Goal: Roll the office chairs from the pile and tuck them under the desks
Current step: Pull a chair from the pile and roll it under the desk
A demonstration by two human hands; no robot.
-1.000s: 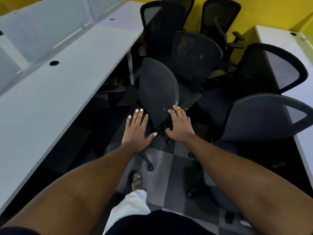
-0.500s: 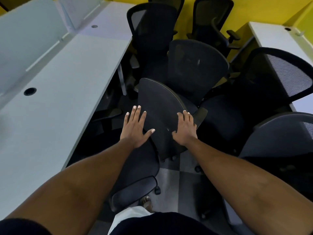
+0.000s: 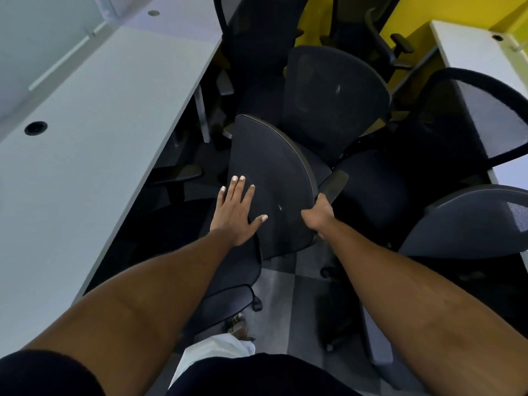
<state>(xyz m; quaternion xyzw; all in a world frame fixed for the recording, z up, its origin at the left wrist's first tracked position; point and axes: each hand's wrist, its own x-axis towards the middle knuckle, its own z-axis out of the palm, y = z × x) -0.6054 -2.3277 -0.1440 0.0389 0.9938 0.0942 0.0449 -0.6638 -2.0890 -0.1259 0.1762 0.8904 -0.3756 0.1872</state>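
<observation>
The desk [image 3: 85, 172] runs off the left edge, and the space under it is too dark to read. The chair [image 3: 280, 167] stands just beside its edge, base hidden. The left hand [image 3: 233, 215] lies flat on the chair's back, fingers straight and spread, while the right hand [image 3: 318, 215] clamps the back's right rim, fingertips hidden behind it. The pile [image 3: 337, 95] crowds close on the right, leaving a strip of bare floor [image 3: 285, 281] near the person.

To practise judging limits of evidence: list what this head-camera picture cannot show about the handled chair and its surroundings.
Head view throughout.
Fingertips of the right hand: curled behind the backrest edge of the held chair.
Its wheels: mostly covered by the backrest.
Rearmost chairs: cut off by the top edge.
Under the left desk: too dark.
</observation>
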